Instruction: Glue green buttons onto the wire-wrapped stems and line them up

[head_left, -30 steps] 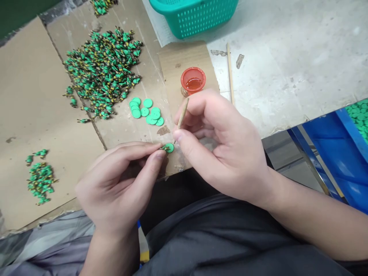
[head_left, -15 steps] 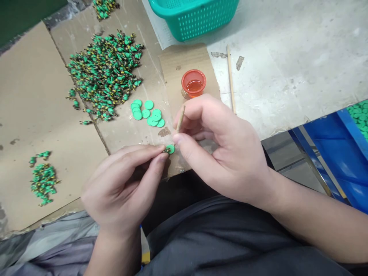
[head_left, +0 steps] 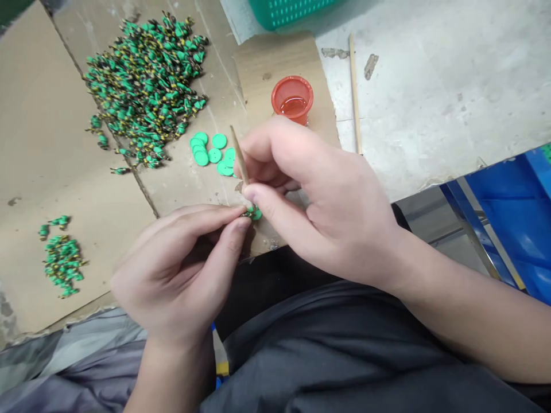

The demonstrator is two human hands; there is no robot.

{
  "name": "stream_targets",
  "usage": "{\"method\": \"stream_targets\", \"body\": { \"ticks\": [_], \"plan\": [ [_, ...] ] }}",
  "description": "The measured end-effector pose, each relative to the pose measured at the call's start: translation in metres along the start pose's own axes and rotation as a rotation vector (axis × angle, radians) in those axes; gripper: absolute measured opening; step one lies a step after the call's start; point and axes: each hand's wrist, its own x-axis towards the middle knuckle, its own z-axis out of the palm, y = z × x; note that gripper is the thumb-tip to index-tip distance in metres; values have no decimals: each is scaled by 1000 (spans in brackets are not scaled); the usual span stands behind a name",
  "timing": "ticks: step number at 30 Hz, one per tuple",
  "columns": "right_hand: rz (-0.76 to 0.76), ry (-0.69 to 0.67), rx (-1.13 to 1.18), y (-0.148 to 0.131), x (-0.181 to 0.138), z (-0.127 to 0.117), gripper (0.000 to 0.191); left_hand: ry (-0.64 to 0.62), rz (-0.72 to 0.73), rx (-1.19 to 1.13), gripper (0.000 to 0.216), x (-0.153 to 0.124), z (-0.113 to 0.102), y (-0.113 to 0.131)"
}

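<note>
My left hand pinches a small green and yellow piece with a green disc at its fingertips, just over the near edge of the cardboard. My right hand is closed on a thin wooden stick, its thumb pressed against the disc. A few loose green discs lie on the cardboard just behind my fingers. A small red cup of clear liquid stands beyond my right hand.
A large heap of green and yellow pieces covers the cardboard at the back left, a small heap lies at the left. A second wooden stick rests on the grey table. A teal basket is behind, a blue bin at the right.
The stick in my right hand has swung from leaning right to leaning left, and my thumb has closed over the disc. The view has shifted, so the table items sit higher in frame.
</note>
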Motion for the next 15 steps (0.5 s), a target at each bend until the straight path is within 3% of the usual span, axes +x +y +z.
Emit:
{"method": "stream_targets", "body": {
  "ticks": [8, 15],
  "plan": [
    [-81, -42, -80, 5, -1, 1, 9, 12, 52, -45, 40, 0, 1, -3],
    [-118, -120, -202, 6, 1, 2, 22, 15, 74, -72, 56, 2, 5, -6]
  ]
}}
